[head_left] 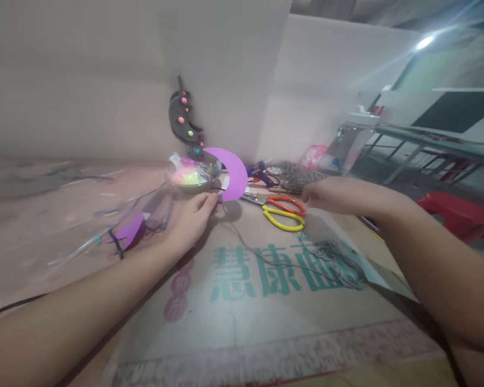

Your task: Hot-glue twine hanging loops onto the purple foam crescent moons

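Note:
My left hand (199, 210) is closed in a pinch on the lower tip of a purple paper crescent (236, 174), which stands upright above the fingers. From near these fingertips a thin grey yarn (262, 260) trails right across the printed sheet to a loose tangle (334, 258). Scissors (284, 215) with one red and one yellow handle lie between my hands, their blades partly behind the crescent. Just right of the handles hovers my right hand (333, 194), its fingers bent downward and blurred; whether they grip anything cannot be made out.
Behind my left hand sits a bowl (191, 187) of bright bits. A dark crescent with coloured balls (181, 118) leans on the wall. A glue gun (262, 174), a yarn heap (298, 177) and a clear bottle (353, 140) stand farther right. Purple paper (131, 231) lies left.

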`<state>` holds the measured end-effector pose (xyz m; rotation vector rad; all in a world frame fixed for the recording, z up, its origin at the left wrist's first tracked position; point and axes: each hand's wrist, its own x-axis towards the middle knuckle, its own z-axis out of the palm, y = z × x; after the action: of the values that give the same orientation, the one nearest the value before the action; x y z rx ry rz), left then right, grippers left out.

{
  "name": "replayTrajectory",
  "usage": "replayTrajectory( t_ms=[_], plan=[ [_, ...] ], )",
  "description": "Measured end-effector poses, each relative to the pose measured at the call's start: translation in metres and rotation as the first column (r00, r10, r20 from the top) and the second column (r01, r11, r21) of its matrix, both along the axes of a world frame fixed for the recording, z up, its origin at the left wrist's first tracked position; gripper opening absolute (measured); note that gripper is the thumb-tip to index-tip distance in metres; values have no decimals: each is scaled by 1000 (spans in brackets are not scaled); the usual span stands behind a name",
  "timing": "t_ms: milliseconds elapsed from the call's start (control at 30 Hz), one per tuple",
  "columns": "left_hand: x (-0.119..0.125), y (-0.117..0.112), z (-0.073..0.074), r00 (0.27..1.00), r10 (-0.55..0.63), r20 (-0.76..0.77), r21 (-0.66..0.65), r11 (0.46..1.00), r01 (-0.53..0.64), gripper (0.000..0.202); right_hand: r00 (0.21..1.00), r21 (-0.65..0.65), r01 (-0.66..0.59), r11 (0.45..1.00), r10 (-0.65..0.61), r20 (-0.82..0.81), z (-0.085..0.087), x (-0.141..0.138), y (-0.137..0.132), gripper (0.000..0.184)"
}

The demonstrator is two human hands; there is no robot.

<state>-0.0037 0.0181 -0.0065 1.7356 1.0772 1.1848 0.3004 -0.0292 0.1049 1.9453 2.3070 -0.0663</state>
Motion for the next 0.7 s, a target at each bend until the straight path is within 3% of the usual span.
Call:
replayTrajectory(
  t_ms=[67, 133, 267, 367, 567, 700],
  plan=[
    [0, 1, -2, 1000, 2, -3, -9, 1000, -2, 39, 991, -52, 80, 995, -74, 115, -6, 18, 12, 22],
    [0, 1, -3, 1000, -1, -1, -9, 1000, 1, 39, 990, -134, 100, 986, -84, 115, -9, 30, 19, 28],
    [0, -1, 0, 1000, -9, -8, -3, 1000, 9, 38, 988, -370, 46, 928, -96, -118, -15, 36, 24, 38],
    [1, -3, 2, 1000, -14, -10, -10, 1000, 14, 38, 962, -453, 33, 891, -151, -226, -26, 37, 28, 29],
    [1, -5, 5, 1000, -13, -23, -3, 1000, 13, 38, 972, -443, -19, 896, -87, -218, -35, 41, 35, 13],
    [1, -4, 3, 1000, -23, -16, 3, 1000, 23, 38, 995, -215, 74, 974, -87, -48, -23, 43, 29, 11]
  ],
)
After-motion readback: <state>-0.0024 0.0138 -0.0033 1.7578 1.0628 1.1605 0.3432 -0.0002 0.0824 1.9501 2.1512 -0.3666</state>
